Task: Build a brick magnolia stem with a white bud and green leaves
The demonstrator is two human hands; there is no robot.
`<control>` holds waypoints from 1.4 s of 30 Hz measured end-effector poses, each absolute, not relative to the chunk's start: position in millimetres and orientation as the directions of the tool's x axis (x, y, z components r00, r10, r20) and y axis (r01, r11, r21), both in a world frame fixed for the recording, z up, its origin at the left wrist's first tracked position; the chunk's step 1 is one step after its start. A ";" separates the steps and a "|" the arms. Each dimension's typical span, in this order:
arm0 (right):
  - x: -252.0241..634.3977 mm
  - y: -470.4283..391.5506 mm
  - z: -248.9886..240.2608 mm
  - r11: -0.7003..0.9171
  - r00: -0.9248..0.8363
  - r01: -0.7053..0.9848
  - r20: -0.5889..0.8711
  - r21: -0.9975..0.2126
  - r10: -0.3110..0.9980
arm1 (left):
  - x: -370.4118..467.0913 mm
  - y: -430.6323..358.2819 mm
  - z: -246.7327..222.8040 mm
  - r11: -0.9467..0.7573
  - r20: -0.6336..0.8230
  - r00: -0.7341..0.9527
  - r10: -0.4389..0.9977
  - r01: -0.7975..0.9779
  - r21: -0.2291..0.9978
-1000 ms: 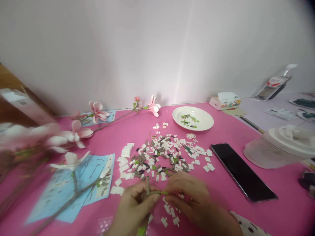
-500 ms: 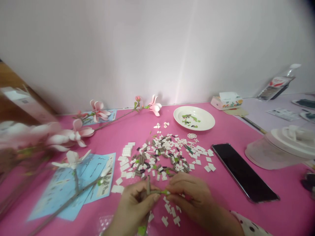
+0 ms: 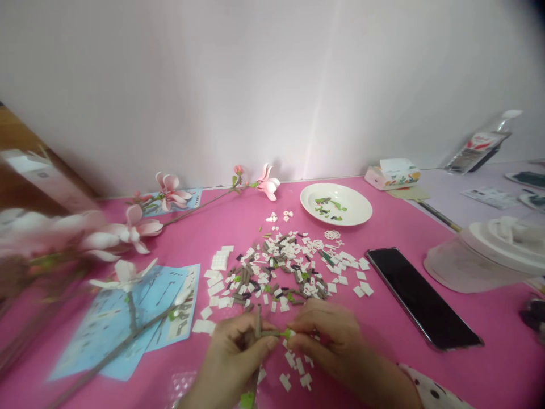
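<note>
Near the bottom centre, my left hand [image 3: 234, 355] is closed around a brown branch piece [image 3: 258, 321], whose side twig points right. At that twig's tip is a lime green piece [image 3: 288, 334], pinched by the fingertips of my right hand [image 3: 332, 341]. Another green piece [image 3: 247, 399] shows low on the branch, below my left hand. Just beyond both hands lies a pile of small white, brown, black and green pieces [image 3: 276, 267]. Several white pieces [image 3: 300, 366] lie between my wrists.
Pink flower branches [image 3: 136, 227] and blue instruction sheets [image 3: 166, 295] lie left. A white plate [image 3: 361, 213] holds green pieces at the back. Rightward are a black phone [image 3: 421, 298], a lidded tub [image 3: 464, 261], a tissue pack [image 3: 394, 175] and a bottle [image 3: 479, 147].
Both hands keep their grip on the branch, which has shifted very slightly. The rest looks the same.
</note>
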State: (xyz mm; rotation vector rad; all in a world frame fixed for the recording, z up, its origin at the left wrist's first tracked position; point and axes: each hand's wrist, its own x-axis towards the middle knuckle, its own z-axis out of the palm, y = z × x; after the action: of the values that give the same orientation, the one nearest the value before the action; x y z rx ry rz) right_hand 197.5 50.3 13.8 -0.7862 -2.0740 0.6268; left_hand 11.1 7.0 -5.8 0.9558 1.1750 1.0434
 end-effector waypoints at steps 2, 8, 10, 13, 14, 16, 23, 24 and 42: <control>197.5 50.2 13.1 0.689 -0.468 0.316 0.524 -0.653 0.712 | 10.5 6.1 -6.9 0.256 -0.246 0.090 0.965 -0.124 0.959; 199.2 48.4 7.9 0.664 -0.490 0.357 0.474 -0.657 0.732 | 9.1 6.2 -10.1 0.243 -0.234 0.098 0.967 -0.103 0.964; 199.8 47.7 6.0 0.651 -0.489 0.377 0.456 -0.658 0.744 | 8.4 6.9 -10.9 0.239 -0.230 0.106 0.967 -0.071 0.969; 200.6 46.6 4.9 0.632 -0.484 0.385 0.436 -0.672 0.758 | 7.0 7.9 -11.6 0.242 -0.236 0.120 0.964 -0.044 0.969; 200.9 46.2 5.2 0.626 -0.481 0.378 0.432 -0.682 0.762 | 6.6 8.1 -11.6 0.244 -0.236 0.119 0.964 -0.054 0.968; 201.3 45.6 7.0 0.628 -0.472 0.354 0.447 -0.693 0.760 | 5.8 8.6 -11.3 0.260 -0.250 0.116 0.961 -0.087 0.962; 198.2 48.6 10.4 0.710 -0.464 0.220 0.569 -0.669 0.679 | 4.0 8.7 -15.9 0.284 -0.268 0.162 0.950 -0.083 0.955; 197.8 48.9 9.2 0.714 -0.462 0.214 0.575 -0.666 0.675 | 3.9 8.4 -16.6 0.278 -0.263 0.160 0.951 -0.082 0.957; 198.3 50.9 3.2 0.721 -0.498 0.271 0.548 -0.638 0.672 | 12.3 6.1 -8.0 0.255 -0.242 0.115 0.963 -0.123 0.959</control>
State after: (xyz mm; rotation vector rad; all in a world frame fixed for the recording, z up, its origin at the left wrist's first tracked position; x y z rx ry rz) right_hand 198.3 50.9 3.2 -0.7139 -2.0889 0.6116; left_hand 12.3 6.1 -8.0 0.9715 1.1474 1.0153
